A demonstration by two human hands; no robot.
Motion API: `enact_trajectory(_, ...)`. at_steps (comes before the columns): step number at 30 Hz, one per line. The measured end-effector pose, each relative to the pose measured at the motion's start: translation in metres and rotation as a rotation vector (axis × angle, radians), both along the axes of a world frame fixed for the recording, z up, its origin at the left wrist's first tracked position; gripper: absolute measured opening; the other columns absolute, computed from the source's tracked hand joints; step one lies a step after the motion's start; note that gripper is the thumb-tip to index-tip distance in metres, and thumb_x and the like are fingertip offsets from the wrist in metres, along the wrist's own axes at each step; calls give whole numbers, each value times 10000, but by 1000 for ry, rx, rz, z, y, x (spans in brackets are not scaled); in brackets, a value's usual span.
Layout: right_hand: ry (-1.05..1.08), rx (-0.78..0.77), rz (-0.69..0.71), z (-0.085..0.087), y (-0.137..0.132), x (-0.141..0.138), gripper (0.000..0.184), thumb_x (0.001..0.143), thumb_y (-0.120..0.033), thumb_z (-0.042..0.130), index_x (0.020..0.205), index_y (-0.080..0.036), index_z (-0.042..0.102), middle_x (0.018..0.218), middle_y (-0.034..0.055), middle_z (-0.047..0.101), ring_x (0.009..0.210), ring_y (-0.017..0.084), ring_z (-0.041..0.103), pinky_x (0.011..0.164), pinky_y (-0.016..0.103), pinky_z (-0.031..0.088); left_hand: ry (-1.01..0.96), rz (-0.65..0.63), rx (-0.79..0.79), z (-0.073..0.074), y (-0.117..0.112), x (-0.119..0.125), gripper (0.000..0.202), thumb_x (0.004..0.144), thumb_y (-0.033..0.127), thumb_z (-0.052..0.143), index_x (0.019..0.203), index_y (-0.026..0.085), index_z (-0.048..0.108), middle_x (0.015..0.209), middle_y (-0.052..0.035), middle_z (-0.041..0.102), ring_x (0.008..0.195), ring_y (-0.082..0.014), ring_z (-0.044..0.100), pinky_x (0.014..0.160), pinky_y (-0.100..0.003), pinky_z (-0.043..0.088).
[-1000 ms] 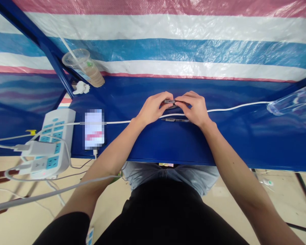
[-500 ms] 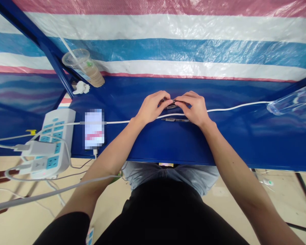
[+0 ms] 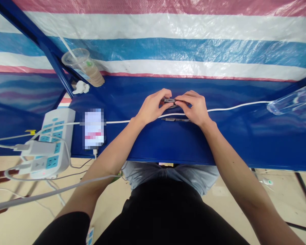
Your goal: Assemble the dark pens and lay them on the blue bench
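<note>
Grey and small, the part (image 3: 169, 101) sits centre frame just above the blue table (image 3: 168, 146), left hand (image 3: 153, 109) and right hand (image 3: 196, 109) both pinched shut on it, so the fiddling looks midway, with the slim tool (image 3: 175, 119) lying idle just below.

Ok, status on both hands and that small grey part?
Left hand and right hand both pinching the small grey part over the blue table. Thin dark tool lies just nearside of them. White cable runs under both hands.
</note>
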State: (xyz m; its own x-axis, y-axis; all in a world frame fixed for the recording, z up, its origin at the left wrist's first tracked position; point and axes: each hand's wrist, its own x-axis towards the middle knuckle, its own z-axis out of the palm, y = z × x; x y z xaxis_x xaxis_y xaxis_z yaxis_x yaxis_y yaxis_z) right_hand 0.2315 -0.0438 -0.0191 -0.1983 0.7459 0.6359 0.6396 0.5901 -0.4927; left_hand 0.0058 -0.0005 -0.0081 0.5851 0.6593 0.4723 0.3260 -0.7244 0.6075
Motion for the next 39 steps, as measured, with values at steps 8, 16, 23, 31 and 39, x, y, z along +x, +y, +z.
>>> enact_trajectory(8, 0, -30, 1, 0, 0, 0, 224, 1041, -375, 631, 1010, -263, 822, 920, 63, 778, 837, 255, 659, 827, 444, 560, 8, 17, 2, 2, 0, 0, 367, 1071, 582, 560, 1110, 223, 627, 1032, -56, 703, 860, -181, 652, 804, -312, 520)
enact_trajectory(16, -14, -8, 5, 0, 0, 0, 232, 1046, -388, 633, 1002, -258, 820, 913, 59, 780, 826, 247, 663, 818, 429, 559, 38, 40, 24, 2, 0, 1, 391, 1106, 548, 490, 992, 211, 653, 966, -59, 690, 860, -192, 637, 808, -326, 502)
enact_trajectory(23, -14, -10, 4, -2, 0, -1, 228, 1043, -374, 633, 1017, -254, 826, 913, 63, 779, 829, 244, 667, 801, 416, 564, 18, -4, -11, 2, -1, 1, 399, 1055, 608, 579, 1129, 224, 653, 1081, -63, 721, 902, -186, 669, 826, -305, 518)
enact_trajectory(31, -24, -3, 10, -3, 2, 3, 227, 1050, -374, 632, 1035, -253, 823, 928, 61, 783, 836, 238, 670, 815, 406, 571, 72, 86, 43, 0, 5, -2, 504, 1131, 571, 387, 919, 209, 667, 908, -55, 688, 860, -203, 638, 800, -333, 477)
enact_trajectory(39, -11, -23, -45, -3, 5, 13, 230, 1047, -309, 596, 1038, -266, 822, 999, 69, 790, 950, 276, 703, 875, 448, 576, 17, 161, 69, -1, 7, -2, 294, 1101, 440, 546, 991, 211, 694, 968, -48, 726, 866, -191, 652, 795, -315, 483)
